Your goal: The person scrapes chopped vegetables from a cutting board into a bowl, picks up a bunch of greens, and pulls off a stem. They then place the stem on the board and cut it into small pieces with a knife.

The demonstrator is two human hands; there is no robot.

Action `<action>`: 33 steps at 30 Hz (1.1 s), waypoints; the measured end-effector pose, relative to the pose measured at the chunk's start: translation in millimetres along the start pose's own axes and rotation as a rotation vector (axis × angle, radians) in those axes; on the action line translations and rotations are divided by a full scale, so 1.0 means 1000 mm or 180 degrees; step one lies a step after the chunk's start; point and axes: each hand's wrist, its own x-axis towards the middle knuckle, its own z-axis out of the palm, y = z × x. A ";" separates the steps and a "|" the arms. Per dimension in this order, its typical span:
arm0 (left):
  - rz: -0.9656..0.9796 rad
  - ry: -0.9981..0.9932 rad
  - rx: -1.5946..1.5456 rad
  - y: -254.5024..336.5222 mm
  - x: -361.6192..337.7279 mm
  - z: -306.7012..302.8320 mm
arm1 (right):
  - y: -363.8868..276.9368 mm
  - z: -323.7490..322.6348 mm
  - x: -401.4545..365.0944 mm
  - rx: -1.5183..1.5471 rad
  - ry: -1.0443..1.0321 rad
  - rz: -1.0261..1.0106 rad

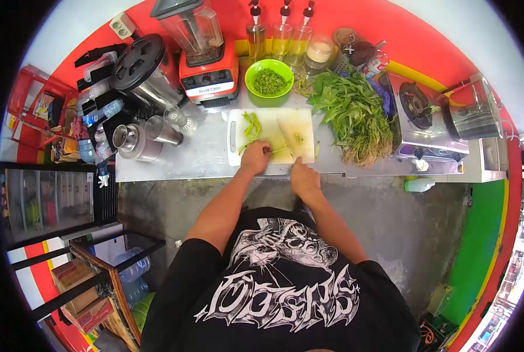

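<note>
Across the metal worktop [183, 163], a big bunch of rooted leafy greens [356, 114] is spread at right; beside it the white cutting board [303, 117] is set, a lime-green bowl [269, 101] of chopped greens [269, 82] placed just behind. The knife [286, 136] is gripped by the closed right hand [305, 178]! By the left hand [256, 156], fingers curled, near long green peppers [251, 127], a slender green piece [279, 149] is held on the board, right by the blade.

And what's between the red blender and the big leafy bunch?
In the head view, a lime-green bowl of chopped greens stands between the red blender and the leafy bunch.
</note>
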 end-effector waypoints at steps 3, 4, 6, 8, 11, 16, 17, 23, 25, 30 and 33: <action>0.0032 0.0022 -0.0074 0.000 0.001 0.000 | -0.001 0.014 0.009 0.0295 0.0041 0.0207; 0.0062 0.0038 -0.0076 -0.002 0.001 0.001 | -0.001 0.017 0.014 0.0287 0.0088 0.0192; 0.0089 0.0035 -0.0071 -0.003 0.002 0.002 | -0.001 0.017 0.025 0.0289 0.0126 0.0188; 0.0007 -0.0054 -0.0113 0.001 0.000 -0.002 | -0.001 0.009 0.036 0.0173 0.0058 -0.0029; 0.0157 0.0039 -0.0072 -0.010 0.004 0.005 | -0.003 -0.015 0.029 0.0062 -0.0016 -0.0063; 0.0042 0.0033 -0.0055 -0.003 0.000 0.002 | -0.009 -0.014 0.016 -0.0032 -0.0173 0.0196; 0.0091 0.0063 -0.0011 -0.003 0.002 0.002 | -0.009 -0.004 0.018 -0.0038 -0.0156 0.0195; -0.0016 0.0000 -0.0146 -0.001 0.002 0.000 | -0.004 0.006 0.036 0.0243 0.0132 0.0012; -0.0023 0.0020 -0.0146 0.000 0.001 0.001 | -0.004 -0.004 0.040 0.0027 0.0039 -0.0027; 0.0060 0.0238 -0.0136 -0.008 0.002 0.007 | -0.007 0.007 0.022 0.0076 0.0023 0.0040; 0.0125 0.0121 -0.0100 -0.004 0.001 0.002 | -0.009 0.014 0.041 0.0229 0.0054 0.0083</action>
